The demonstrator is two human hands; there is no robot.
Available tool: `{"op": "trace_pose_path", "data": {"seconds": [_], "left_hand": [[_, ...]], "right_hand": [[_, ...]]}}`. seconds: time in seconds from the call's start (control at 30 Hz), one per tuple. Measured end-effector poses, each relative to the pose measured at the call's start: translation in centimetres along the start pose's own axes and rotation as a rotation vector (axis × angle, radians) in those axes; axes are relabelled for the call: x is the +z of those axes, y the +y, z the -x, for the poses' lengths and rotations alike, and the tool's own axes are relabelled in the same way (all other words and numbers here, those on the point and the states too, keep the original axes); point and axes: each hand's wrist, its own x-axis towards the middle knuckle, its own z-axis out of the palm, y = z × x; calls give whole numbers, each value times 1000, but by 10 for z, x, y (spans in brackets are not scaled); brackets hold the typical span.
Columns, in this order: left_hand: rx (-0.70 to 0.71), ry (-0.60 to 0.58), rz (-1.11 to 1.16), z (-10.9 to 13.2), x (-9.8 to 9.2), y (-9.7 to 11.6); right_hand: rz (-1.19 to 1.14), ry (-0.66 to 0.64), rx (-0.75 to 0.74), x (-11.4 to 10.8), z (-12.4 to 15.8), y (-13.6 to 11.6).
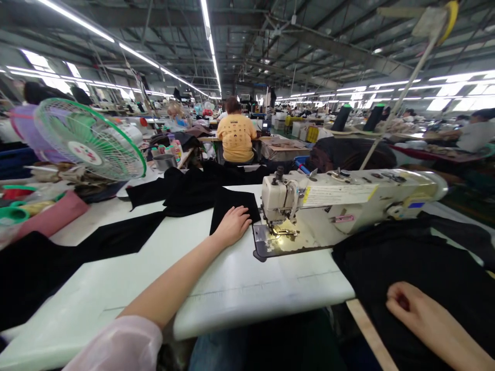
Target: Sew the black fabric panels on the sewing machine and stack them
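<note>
My left hand (232,225) lies flat, fingers stretched out, on a black fabric piece (234,206) on the white table (232,281), just left of the sewing machine's needle plate (280,236). The cream sewing machine (340,203) stands across the table's right side. My right hand (415,309) rests low at the right on a heap of black fabric (417,257), fingers curled inward; whether it grips the cloth I cannot make out.
More black pieces (181,190) lie at the table's far side and left (46,263). A green fan (91,139) stands at the left beside pink cloth (54,216). A person in a yellow shirt (236,136) sits ahead, back turned. A thread stand pole (398,98) rises behind the machine.
</note>
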Motion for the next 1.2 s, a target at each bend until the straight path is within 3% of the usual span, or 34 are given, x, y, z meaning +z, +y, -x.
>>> {"op": "trace_pose_path", "data": {"seconds": [0.13,0.27,0.43,0.6,0.7,0.8,0.9,1.03,1.07,1.13,1.2], "left_hand": [[-88,-23,-46,-3,-7,24],[-217,-119,-123,-5,-11,40],[-213,-175,-170,-26,-13,27],[-164,-121,-206,-41,-23,17],[-146,-281,-269,-26,-42,37],[-87,-491,-290,0,-61,76],[98,-419,1,20,-69,120],[366,-109,680,31,-69,169],[381,-105,837,32,-69,179],[320,-241,1133,33,-72,192],[143,-415,1368,35,-77,200]], "right_hand": [[-45,-23,-52,-1,8,7],[36,5,-121,-4,14,-8],[-307,14,127,-31,10,-24],[-499,118,349,-60,10,-2],[-574,214,432,-71,13,8],[-603,287,427,-83,14,-1],[-753,194,298,-92,19,-34],[-1112,-264,206,-87,34,-94],[-1168,-365,217,-83,38,-107],[-1240,-481,260,-74,44,-124],[-1267,-421,309,-68,48,-133]]}}
